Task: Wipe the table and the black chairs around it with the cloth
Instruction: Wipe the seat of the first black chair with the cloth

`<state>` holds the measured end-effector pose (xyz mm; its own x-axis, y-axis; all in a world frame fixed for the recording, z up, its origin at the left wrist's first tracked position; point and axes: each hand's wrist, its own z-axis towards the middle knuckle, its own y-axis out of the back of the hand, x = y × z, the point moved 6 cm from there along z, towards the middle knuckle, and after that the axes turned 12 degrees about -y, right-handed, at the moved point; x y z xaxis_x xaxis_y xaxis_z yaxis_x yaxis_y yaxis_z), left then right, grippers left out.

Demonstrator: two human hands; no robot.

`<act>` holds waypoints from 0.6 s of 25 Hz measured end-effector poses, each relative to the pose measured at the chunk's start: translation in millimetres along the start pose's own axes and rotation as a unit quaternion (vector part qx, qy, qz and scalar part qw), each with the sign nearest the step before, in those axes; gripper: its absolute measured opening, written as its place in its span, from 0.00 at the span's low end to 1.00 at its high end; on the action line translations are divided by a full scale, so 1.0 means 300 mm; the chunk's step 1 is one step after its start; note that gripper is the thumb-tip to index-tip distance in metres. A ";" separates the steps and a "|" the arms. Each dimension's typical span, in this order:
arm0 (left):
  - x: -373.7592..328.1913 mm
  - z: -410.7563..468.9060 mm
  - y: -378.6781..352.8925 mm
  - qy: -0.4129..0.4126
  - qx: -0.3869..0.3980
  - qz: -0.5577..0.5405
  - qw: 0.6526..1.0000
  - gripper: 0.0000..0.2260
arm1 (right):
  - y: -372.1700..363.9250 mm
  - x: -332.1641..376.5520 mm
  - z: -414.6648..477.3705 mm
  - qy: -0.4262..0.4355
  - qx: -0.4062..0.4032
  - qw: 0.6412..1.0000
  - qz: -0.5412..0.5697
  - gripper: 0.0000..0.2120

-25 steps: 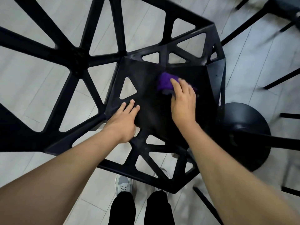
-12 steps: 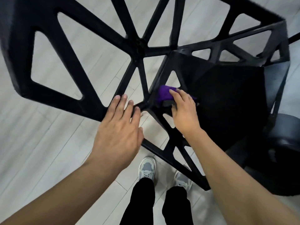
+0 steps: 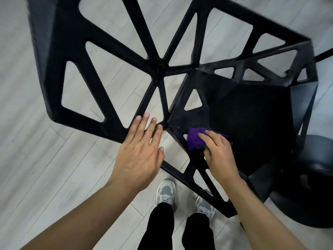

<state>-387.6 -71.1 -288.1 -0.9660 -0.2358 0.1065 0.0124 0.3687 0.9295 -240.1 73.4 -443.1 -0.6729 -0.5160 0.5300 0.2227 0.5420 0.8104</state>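
Left hand (image 3: 138, 156): flat, fingers straight, over frame of black plastic lattice chair (image 3: 252, 114).
Right hand (image 3: 219, 156): pinches crumpled purple cloth (image 3: 195, 139) against the chair.

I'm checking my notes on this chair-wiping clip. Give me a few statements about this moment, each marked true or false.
1. The right hand has the purple cloth under its fingers on the black chair. True.
2. The left hand has a second cloth in its grip. False: it holds nothing, and its fingers are straight, reaching over the chair's frame.
3. The cloth sits at the far right edge of the seat. False: it is at the seat's near left corner, next to the open frame.
4. A pair of grey shoes stands on the pale floor at the near side of the chair. True.
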 end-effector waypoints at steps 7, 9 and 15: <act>0.238 -0.014 0.445 -0.001 -0.231 0.054 0.972 0.23 | 0.020 0.090 0.045 -0.249 -0.107 0.920 0.282 0.27; 0.352 0.016 0.552 0.025 -0.259 0.085 0.962 0.25 | 0.063 0.231 0.139 -0.229 -0.079 0.881 0.407 0.26; 0.632 0.163 0.647 0.014 -0.214 -0.113 0.970 0.29 | 0.138 0.674 0.438 -0.217 -0.074 0.810 0.540 0.27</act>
<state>-580.9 -0.3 -104.6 -0.9489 -0.2946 -0.1131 -0.0870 -0.1001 0.9912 -459.6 78.7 -335.2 -0.2062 0.5060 0.8376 0.9073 0.4195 -0.0301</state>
